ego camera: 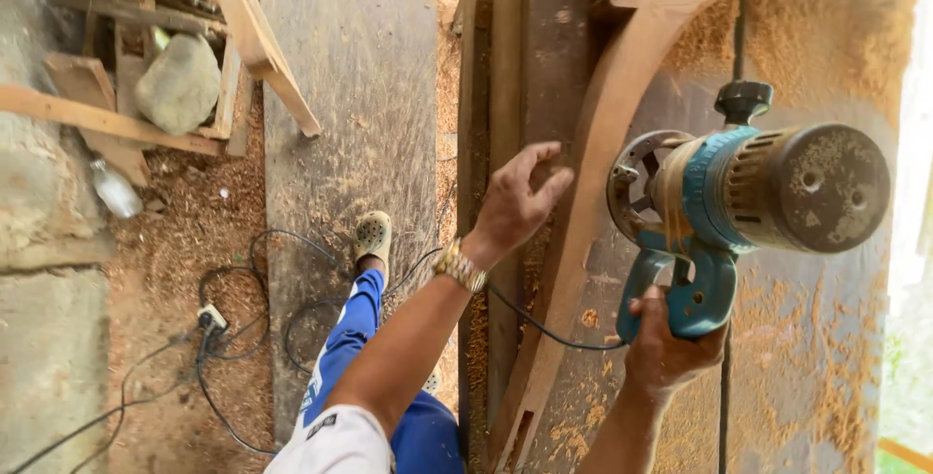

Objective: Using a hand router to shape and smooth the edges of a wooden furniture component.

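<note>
Right hand (666,343) clenched on the grip of a teal electric router (748,207), held above the curved timber arch (603,143). Left hand (515,204) released, fingers spread over the arch edge. Router appears heavy, rigid and dusty, so best held by its lower handle.

The ground is packed earth strewn with sawdust (194,231). A broad grey board (355,143) lies flat on it, running from near to far. At the far left, rough timber offcuts (117,124) are stacked around a grey stone (180,83), beside a concrete slab (44,338). Black cables (233,289) loop across the dirt to a plug socket (211,318). Daylight glares along the right edge.
</note>
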